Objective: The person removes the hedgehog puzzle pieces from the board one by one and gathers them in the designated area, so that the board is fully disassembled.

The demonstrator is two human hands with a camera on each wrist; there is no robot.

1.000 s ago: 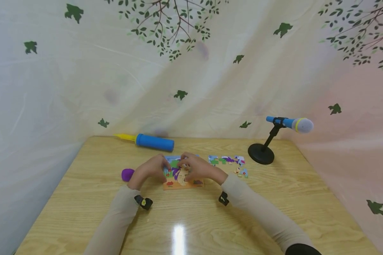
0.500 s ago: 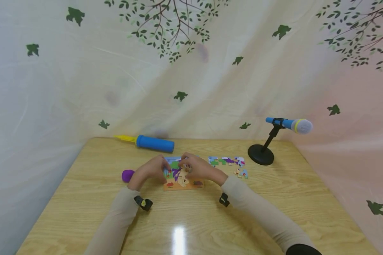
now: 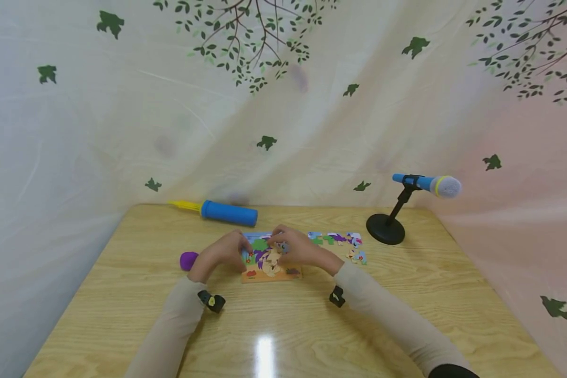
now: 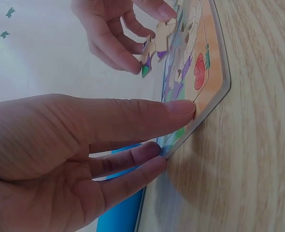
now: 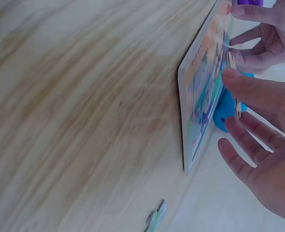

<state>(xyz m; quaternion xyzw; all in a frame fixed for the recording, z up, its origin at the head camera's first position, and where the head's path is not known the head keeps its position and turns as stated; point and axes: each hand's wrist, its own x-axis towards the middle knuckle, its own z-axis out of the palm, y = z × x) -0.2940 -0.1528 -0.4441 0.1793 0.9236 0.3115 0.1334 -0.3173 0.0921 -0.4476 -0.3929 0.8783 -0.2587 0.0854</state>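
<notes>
A picture puzzle board [image 3: 264,276] with an orange lower border lies on the table, partly covered by both hands. My left hand [image 3: 224,249] rests at its left side. In the left wrist view the left thumb [image 4: 178,108] lies on the board's face, while two straight fingertips touch its edge. My right hand [image 3: 302,248] is over the board's right half and pinches a jigsaw piece [image 4: 157,46] between thumb and fingers. That piece is tilted up off the board, its pale beige, purple and green side showing. From the right wrist view it appears edge-on.
Loose jigsaw pieces [image 3: 340,238] lie right of the board, with more pieces [image 3: 357,257] nearer. A blue hand pump [image 3: 229,212] with a yellow nozzle lies behind. A purple object [image 3: 188,260] sits by the left wrist. A toy microphone [image 3: 446,187] stands at back right.
My right hand has shifted slightly to the right over the board with the jigsaw piece. The left hand has stayed at the board's left edge.
</notes>
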